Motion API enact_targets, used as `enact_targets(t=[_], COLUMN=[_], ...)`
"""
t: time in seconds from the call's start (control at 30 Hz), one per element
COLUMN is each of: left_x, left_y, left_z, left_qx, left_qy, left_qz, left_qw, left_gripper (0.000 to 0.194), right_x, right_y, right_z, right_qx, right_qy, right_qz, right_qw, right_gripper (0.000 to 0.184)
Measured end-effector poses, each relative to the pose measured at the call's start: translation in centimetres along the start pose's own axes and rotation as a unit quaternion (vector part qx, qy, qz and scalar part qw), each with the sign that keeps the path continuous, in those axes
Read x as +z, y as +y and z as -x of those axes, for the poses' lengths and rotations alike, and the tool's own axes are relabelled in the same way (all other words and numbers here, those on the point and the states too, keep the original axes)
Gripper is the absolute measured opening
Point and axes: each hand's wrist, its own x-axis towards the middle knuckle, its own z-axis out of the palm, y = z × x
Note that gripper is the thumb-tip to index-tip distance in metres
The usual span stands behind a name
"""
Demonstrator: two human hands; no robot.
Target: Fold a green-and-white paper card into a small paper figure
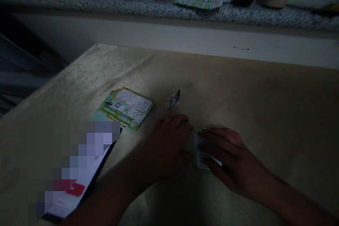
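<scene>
So the right hand [233, 155] has its fingers laid loosely spread over a green-edged leaflet [201, 158], which pokes out at 9 o'clock from that palm. Its visible edge runs roughly 12 to 6; the rest is hidden, so can't call the long axis. Left hand [171, 143] is right beside that edge, leaflet at its 3 o'clock, fingers curled, can't tell if they're pinching anything. Leaflet pile [132, 104] sits at its 10.

I see a smooth, dully shiny table [233, 88], printed paper leaflets [132, 107] and a speckled, stone-like ledge [106, 4].
</scene>
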Motion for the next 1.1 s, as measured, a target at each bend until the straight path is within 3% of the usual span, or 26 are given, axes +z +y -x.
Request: enact_targets(t=[1.1], left_x=[0.06], left_y=[0.0], left_z=[-0.08], left_qx=[-0.008], left_qy=[-0.007], left_qz=[0.005], left_qw=[1.0], left_gripper=[0.056], right_x=[-0.13], right_y=[-0.17], right_z=[-0.16], right_qx=[0.007], right_qy=[-0.004], right_qz=[0.005], right_qw=[1.0], right_gripper=[0.035])
